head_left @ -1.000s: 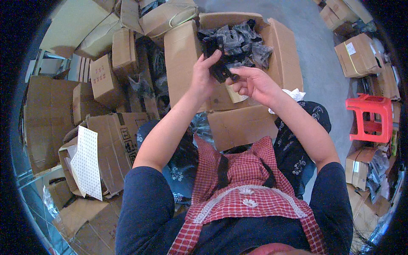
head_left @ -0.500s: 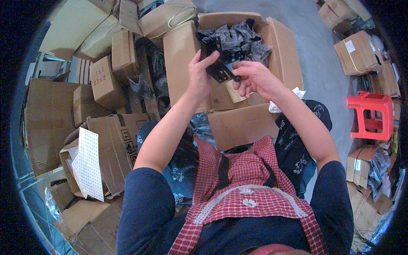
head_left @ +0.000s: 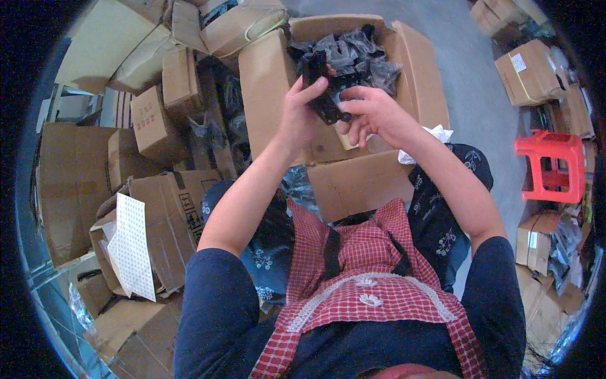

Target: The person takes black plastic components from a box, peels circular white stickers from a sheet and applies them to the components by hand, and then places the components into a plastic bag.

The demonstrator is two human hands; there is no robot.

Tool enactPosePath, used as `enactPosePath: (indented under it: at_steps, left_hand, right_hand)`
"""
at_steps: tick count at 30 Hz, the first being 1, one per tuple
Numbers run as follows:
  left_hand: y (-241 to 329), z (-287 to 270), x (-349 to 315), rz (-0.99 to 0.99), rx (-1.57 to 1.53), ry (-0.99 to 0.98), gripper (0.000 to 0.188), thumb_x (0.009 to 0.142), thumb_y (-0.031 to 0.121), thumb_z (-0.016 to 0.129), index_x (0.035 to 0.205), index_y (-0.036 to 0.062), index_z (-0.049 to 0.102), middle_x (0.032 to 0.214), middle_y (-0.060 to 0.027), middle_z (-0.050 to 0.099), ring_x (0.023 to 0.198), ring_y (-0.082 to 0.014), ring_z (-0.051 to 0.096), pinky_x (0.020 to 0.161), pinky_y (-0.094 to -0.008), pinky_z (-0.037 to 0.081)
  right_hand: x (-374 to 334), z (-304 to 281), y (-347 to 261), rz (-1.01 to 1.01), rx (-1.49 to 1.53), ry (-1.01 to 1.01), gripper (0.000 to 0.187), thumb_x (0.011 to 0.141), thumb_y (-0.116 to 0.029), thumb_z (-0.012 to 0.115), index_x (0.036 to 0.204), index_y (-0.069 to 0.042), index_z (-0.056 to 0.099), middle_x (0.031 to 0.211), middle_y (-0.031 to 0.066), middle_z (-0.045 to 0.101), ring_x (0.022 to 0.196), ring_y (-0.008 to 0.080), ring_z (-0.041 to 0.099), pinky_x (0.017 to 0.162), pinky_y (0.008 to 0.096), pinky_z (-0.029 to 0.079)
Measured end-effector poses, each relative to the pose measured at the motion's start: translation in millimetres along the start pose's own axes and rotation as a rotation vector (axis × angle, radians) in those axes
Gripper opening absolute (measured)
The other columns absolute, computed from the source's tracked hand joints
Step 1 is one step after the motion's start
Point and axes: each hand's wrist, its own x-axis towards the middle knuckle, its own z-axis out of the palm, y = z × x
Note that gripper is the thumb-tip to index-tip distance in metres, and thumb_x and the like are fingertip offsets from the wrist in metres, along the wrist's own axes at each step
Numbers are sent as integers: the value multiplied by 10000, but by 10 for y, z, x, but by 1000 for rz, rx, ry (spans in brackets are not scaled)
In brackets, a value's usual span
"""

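Note:
My left hand (head_left: 299, 110) is wrapped round a long black part (head_left: 326, 110), its thumb lying across the face. The part is tilted, its lower end pointing toward my right hand (head_left: 380, 115). My right fingers are bent round a small dark knob at that lower end; what lies under the fingertips is partly hidden. Both hands are over the near part of an open cardboard box (head_left: 265, 88). Inside it, dark pieces in crumpled clear plastic bags (head_left: 353, 54) are heaped toward the far side. A pale yellowish piece (head_left: 346, 141) shows just below my right fingers.
Stacked cartons (head_left: 154, 123) crowd the left side. A white dotted sheet (head_left: 132, 243) leans on a carton at the lower left. To the right are a red plastic stool (head_left: 550, 167) and a strapped carton (head_left: 529, 72). White crumpled paper (head_left: 435, 136) lies by my right knee.
My right fingers have shifted slightly left along with the knob end and spread a little more. The left hand still holds the black part, tilted slightly differently.

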Motion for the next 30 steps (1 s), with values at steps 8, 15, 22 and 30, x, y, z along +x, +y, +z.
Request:
enactPosePath:
  at_steps: [8,15,22,30]
  left_hand:
    - [-14,97,-140,-200,16,-73,371,853,249,655,1149,38,577,1071,-102,655,958,-253,642,824,-371,548]
    - [31,185,-227,-375,-98,-104,427,851,163,604,1242,30,495,1108,-141,608,1018,-288,627,820,-408,596]
    - [25,206,-282,-528,-27,-183,530,740,171,599,1227,-17,510,1136,-188,607,1003,-339,626,814,-456,582]
    - [89,270,-321,-553,-139,-285,657,686,229,576,1284,-26,478,1199,-218,591,1069,-378,607,936,-535,517]
  right_hand:
    - [35,-83,9,-81,-826,211,269,894,-279,655,914,-11,654,630,61,619,508,142,609,424,273,480]
    - [61,-411,-115,-619,-970,475,358,862,-388,635,957,-45,667,814,123,693,733,294,676,693,389,541]
    - [195,-363,161,-725,-1107,-14,362,868,-336,570,1038,-19,604,1035,225,604,997,417,557,855,480,440]
    - [105,-353,367,-604,-864,0,333,943,-174,558,1250,-43,546,1179,102,597,1109,236,563,966,367,435]
